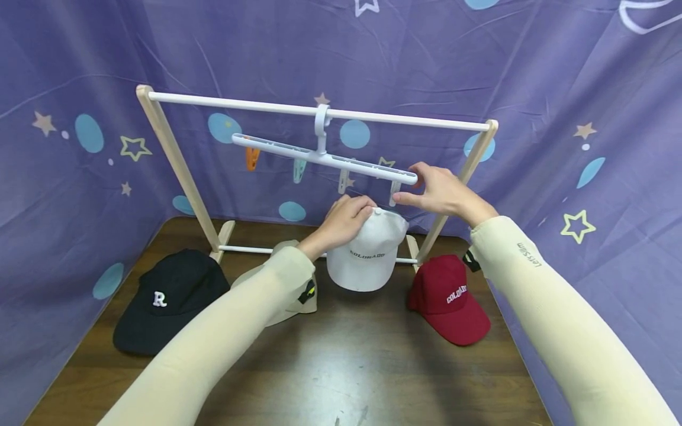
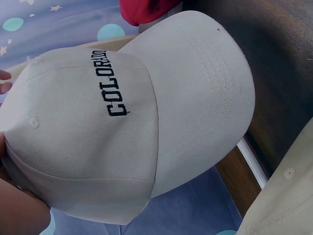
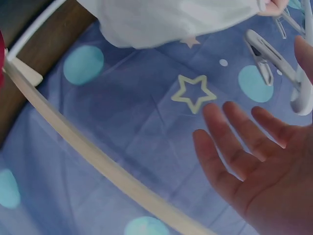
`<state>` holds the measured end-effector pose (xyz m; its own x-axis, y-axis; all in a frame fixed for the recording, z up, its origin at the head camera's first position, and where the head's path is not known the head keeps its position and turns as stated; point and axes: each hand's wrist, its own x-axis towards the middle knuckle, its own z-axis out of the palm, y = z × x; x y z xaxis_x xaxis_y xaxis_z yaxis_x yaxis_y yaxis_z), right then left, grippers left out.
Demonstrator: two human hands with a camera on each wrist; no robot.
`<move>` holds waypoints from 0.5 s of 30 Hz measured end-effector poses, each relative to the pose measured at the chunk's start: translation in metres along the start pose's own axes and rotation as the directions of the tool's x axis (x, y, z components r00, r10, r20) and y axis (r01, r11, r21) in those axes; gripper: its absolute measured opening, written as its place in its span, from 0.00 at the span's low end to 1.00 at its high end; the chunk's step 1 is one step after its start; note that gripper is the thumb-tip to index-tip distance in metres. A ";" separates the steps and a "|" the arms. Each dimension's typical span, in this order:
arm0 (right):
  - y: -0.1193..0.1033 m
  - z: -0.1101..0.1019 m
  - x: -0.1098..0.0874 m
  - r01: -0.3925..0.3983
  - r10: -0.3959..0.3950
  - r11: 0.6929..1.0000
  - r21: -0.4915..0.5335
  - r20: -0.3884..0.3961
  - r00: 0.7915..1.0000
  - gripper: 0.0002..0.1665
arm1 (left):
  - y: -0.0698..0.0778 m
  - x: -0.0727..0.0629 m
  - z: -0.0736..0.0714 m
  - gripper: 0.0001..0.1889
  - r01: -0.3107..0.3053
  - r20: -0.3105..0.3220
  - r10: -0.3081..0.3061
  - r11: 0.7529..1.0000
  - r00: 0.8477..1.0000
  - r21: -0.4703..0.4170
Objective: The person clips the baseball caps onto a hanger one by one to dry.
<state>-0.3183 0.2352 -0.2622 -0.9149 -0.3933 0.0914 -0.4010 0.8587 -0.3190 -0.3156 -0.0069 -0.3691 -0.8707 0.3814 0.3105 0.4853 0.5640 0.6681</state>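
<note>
My left hand (image 1: 343,223) grips the crown of a white cap (image 1: 375,236) at its back edge. The cap, lettered COLORADO, is held up below the hanger with its brim pointing down; the left wrist view shows its crown (image 2: 88,107) and brim close up. A white clip hanger (image 1: 362,168) hangs by its hook from the rack's top bar. At the hanger's right end is my right hand (image 1: 444,192), beside the last white clip (image 1: 395,193). In the right wrist view its fingers are spread with nothing between them, and the clip (image 3: 274,58) hangs just beyond.
An orange clip (image 1: 253,158), a teal clip (image 1: 299,170) and another pale clip (image 1: 343,180) hang along the hanger. Wooden posts hold the rack's white top bar (image 1: 405,120). A black cap (image 1: 181,290), a beige cap (image 1: 295,310) and a red cap (image 1: 444,296) lie on the brown table (image 1: 330,361).
</note>
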 end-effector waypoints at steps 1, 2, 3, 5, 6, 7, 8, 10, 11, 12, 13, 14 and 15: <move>-0.003 -0.003 0.002 0.001 -0.001 1.000 -0.023 0.011 1.000 0.49 | 0.000 0.000 0.000 0.14 -0.001 0.001 0.001 1.000 1.000 -0.003; -0.006 -0.006 0.004 0.003 -0.002 0.999 -0.042 0.022 1.000 0.49 | 0.000 0.000 0.000 0.14 -0.004 0.002 0.004 1.000 1.000 -0.004; -0.008 -0.008 0.006 0.002 0.000 0.998 -0.057 0.035 0.999 0.48 | -0.001 0.000 0.000 0.14 -0.008 0.003 0.008 1.000 1.000 -0.004; -0.012 -0.011 0.010 0.006 -0.001 0.996 -0.087 0.055 0.998 0.45 | -0.001 0.000 0.000 0.14 -0.013 0.004 0.013 1.000 1.000 -0.009; -0.013 -0.013 0.011 0.008 -0.002 0.995 -0.101 0.066 0.998 0.44 | -0.001 0.000 0.000 0.14 -0.015 0.003 0.015 1.000 1.000 -0.009; -0.015 -0.014 0.013 0.013 -0.004 0.993 -0.113 0.076 0.997 0.43 | -0.002 0.000 0.000 0.14 -0.017 0.003 0.017 1.000 1.000 -0.010; -0.017 -0.016 0.015 0.012 -0.001 0.992 -0.127 0.088 0.996 0.43 | -0.002 0.000 0.000 0.14 -0.018 0.002 0.018 1.000 1.000 -0.010; -0.021 -0.019 0.018 0.015 0.004 0.987 -0.159 0.113 0.994 0.44 | -0.001 0.000 -0.001 0.14 -0.016 0.001 0.016 1.000 1.000 -0.012; -0.023 -0.020 0.019 0.014 0.009 0.984 -0.175 0.128 0.992 0.45 | -0.001 0.000 -0.001 0.13 -0.014 0.000 0.014 1.000 1.000 -0.013; -0.025 -0.021 0.021 0.015 0.013 0.981 -0.192 0.141 0.990 0.45 | -0.001 0.000 -0.001 0.13 -0.010 0.000 0.010 1.000 1.000 -0.015; -0.027 -0.022 0.023 0.017 0.016 0.978 -0.210 0.154 0.988 0.45 | -0.001 0.000 -0.002 0.13 -0.006 0.000 0.006 1.000 1.000 -0.017; -0.029 -0.023 0.025 0.020 0.019 0.973 -0.229 0.167 0.986 0.46 | -0.001 0.000 -0.002 0.13 -0.002 -0.001 0.002 1.000 1.000 -0.019; -0.030 -0.024 0.026 0.025 0.021 0.968 -0.249 0.178 0.984 0.46 | -0.001 0.000 -0.002 0.13 0.001 -0.001 -0.001 1.000 1.000 -0.020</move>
<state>-0.3315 0.2066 -0.2274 -0.8999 -0.4277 -0.0850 -0.4227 0.9035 -0.0715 -0.3160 -0.0092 -0.3687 -0.8713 0.3801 0.3104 0.4827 0.5495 0.6819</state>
